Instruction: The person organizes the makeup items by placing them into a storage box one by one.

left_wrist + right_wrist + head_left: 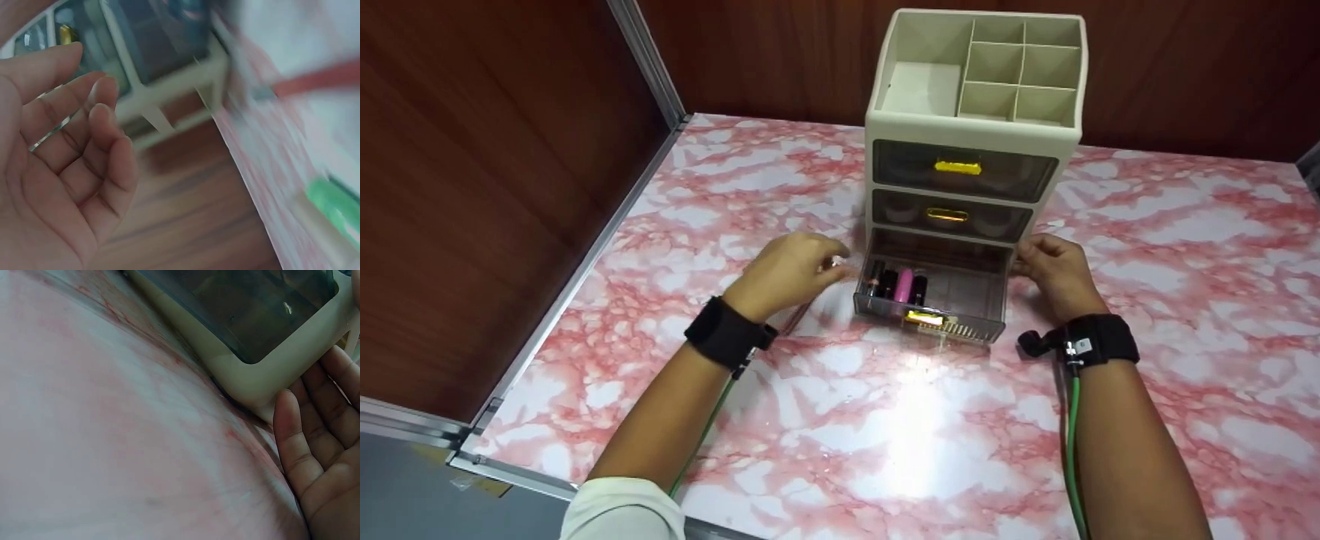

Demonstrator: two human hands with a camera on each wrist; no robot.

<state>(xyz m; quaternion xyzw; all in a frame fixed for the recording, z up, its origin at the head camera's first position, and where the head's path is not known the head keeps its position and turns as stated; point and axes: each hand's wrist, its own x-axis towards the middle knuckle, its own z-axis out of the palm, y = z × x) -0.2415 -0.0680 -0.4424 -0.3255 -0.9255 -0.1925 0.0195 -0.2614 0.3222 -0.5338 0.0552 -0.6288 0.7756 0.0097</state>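
A cream drawer organizer point(976, 129) stands on the table, its bottom drawer point(877, 309) pulled out. In that drawer lie a pink tube point(904, 286) and several dark tubes. My left hand point(784, 276) is beside the drawer's left edge. Its fingers bend loosely in the left wrist view, with nothing clearly held; a bright sliver shows between them. At the organizer's lower right side is my right hand point(1054, 271), fingertips against the body. The right wrist view shows the thumb point(289, 413) by the cream frame point(247, 385); some other fingertips are hidden there.
A thin reddish stick point(796, 319) lies partly hidden near the left wrist. Blurred green and beige shapes appear low in the left wrist view. Dark wooden panels point(750, 60) stand behind and left of the marbled table point(780, 450). Green cables run along both forearms.
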